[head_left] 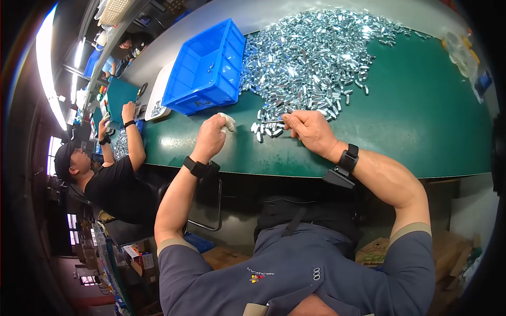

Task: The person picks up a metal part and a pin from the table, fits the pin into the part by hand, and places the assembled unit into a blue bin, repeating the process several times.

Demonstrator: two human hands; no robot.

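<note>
A large heap of small shiny silver metal pieces (311,52) spreads over the green table, with a few loose ones at its near edge. My right hand (314,132) is closed around a thin metal rod-like tool (273,121) that points left over those loose pieces. To the left, my left hand (212,138) is curled above the table, with white coverings on some fingertips. Whether anything is pinched in it is hidden. The hands are apart, and both wrists wear black bands.
A blue plastic bin (203,68) with a few pieces inside stands left of the heap. Beside it lies a white tray (158,95). Clear plastic bags (459,55) sit at the far right. At the left, a co-worker (113,174) in black works at the same table.
</note>
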